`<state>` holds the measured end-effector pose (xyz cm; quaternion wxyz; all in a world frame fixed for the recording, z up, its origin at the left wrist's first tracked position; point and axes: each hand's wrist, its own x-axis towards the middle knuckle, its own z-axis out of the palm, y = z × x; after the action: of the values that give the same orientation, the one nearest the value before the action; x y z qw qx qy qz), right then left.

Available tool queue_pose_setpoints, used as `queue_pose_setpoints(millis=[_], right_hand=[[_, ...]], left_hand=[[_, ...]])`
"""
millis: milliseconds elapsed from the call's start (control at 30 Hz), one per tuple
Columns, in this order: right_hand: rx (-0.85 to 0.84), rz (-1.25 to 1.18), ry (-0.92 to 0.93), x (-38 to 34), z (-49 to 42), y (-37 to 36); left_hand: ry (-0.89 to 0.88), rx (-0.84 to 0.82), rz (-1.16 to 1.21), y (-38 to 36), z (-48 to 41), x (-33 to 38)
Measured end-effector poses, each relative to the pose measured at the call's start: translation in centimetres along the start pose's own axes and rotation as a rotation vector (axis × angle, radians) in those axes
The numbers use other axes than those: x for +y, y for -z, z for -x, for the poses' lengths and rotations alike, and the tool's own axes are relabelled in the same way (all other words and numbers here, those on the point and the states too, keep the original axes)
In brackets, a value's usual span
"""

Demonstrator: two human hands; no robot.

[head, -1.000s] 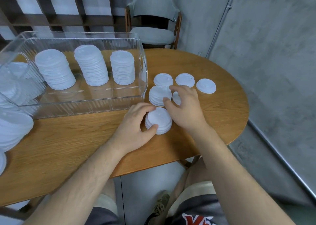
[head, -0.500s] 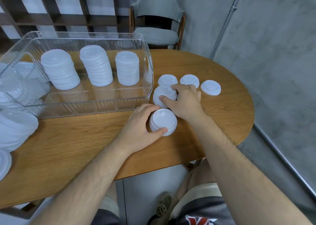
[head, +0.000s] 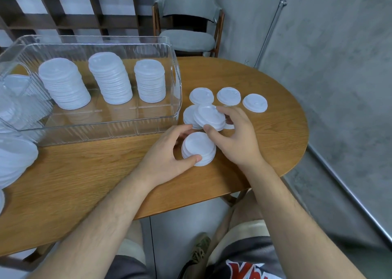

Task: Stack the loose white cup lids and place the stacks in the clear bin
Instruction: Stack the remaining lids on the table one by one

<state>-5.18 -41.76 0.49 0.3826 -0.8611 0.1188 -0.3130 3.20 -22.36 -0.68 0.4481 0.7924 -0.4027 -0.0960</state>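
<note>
My left hand (head: 169,153) curls its thumb and fingers round a short stack of white lids (head: 198,148) on the wooden table (head: 89,172). My right hand (head: 235,136) pinches a second small stack of lids (head: 209,116) and holds it tilted, partly lifted off more lids (head: 188,117) beneath. Three single lids lie behind: one (head: 201,95), another (head: 228,95) and a third (head: 255,103). The clear bin (head: 177,100) to the left holds three tall lid stacks (head: 110,78).
A heap of white lids (head: 12,162) spreads over the table's left edge, beside a second clear container (head: 19,100). A grey chair (head: 186,39) stands behind the table. The concrete wall (head: 328,45) is on the right. My knees show below the table's front edge.
My right hand has closed on the farther small stack and tipped it up toward the near stack. My left hand keeps its hold on the near stack.
</note>
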Motion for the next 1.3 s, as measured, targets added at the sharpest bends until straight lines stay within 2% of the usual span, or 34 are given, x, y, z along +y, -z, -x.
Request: queue_pose_setpoints(millis=[133,333,433,633,900,1167,1300], right_hand=[[-0.062,-0.067,0.053,0.4,2.0,0.5],[-0.099,-0.080,0.113,0.3,4.2,0.7],[-0.175,-0.068,0.104,0.3,4.6,0.8],[-0.261,-0.053,0.096,0.3,4.6,0.9],[-0.185,-0.019,0.117,0.4,5.0,0.9],[-0.234,-0.003,0.083,0.7,5.0,0.7],[-0.183,-0.053,0.054,0.4,4.0,1.1]], left_hand=[[-0.037,-0.047,0.093,0.1,0.4,0.3],[-0.028,-0.004,0.249,0.3,0.4,0.0],[-0.091,-0.028,0.168,0.3,0.4,0.0],[-0.100,-0.048,0.031,0.1,0.2,-0.3],[-0.128,-0.033,-0.006,0.1,0.3,-0.1],[-0.147,-0.063,-0.075,-0.1,0.4,0.0],[-0.083,-0.018,-0.039,-0.3,0.1,0.7]])
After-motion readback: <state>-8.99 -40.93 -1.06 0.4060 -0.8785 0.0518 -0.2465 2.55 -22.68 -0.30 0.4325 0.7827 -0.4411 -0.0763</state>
